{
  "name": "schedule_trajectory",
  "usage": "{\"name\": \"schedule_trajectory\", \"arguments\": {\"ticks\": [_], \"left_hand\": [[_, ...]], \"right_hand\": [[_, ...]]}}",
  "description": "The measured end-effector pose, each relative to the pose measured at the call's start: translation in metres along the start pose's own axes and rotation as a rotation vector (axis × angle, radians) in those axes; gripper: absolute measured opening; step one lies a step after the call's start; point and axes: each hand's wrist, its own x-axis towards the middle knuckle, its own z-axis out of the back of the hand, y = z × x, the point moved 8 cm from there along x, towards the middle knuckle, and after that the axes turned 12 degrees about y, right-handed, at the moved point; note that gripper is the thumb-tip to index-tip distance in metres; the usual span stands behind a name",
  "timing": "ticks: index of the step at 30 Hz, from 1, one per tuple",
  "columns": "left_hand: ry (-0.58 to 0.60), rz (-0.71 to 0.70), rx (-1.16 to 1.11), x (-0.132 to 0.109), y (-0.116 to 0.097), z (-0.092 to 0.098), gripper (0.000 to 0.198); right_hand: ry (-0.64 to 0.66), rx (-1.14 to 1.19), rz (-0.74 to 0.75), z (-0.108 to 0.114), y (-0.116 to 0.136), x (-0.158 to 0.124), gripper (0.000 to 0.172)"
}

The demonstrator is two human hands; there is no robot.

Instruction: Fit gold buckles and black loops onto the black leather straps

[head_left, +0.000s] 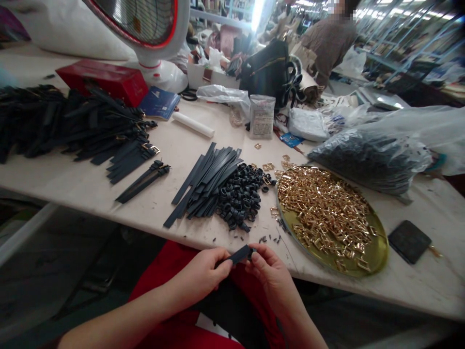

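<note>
Above my lap, just off the table's front edge, a short black strap [239, 255] spans my two hands. My left hand [212, 269] pinches it between thumb and fingers. At its other end my right hand [267, 266] closes its fingertips round the strap's tip, where a small dark piece partly shows. Beyond my hands lie a pile of flat black straps [212, 179] and a heap of small black loops [240, 196]. To their right, gold buckles [327, 208] fill much of a round yellow-green tray [379, 259].
Finished-looking black straps with buckles [72, 121] are heaped at the left. Behind stand a red box [105, 80], a fan [156, 72], a black bag [267, 70] and a plastic bag [378, 155]. A dark square pad [410, 241] lies right. A person [329, 39] is farther back.
</note>
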Motion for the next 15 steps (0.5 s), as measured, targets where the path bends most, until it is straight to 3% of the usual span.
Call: {"name": "schedule_trajectory", "arguments": {"ticks": [4, 8, 11, 15], "left_hand": [[-0.017, -0.005, 0.234, -0.006, -0.004, 0.000, 0.024], [0.031, -0.036, 0.296, -0.012, -0.011, -0.007, 0.022], [0.099, -0.023, 0.107, -0.015, -0.007, -0.017, 0.023], [0.104, -0.082, -0.111, -0.016, -0.005, -0.024, 0.045]], "right_hand": [[0.005, -0.243, 0.044, -0.005, 0.006, -0.008, 0.029], [0.148, -0.563, 0.123, -0.024, 0.015, -0.015, 0.015], [0.133, -0.448, 0.090, -0.027, 0.012, -0.018, 0.022], [0.083, -0.302, 0.193, -0.032, 0.008, -0.020, 0.051]]}}
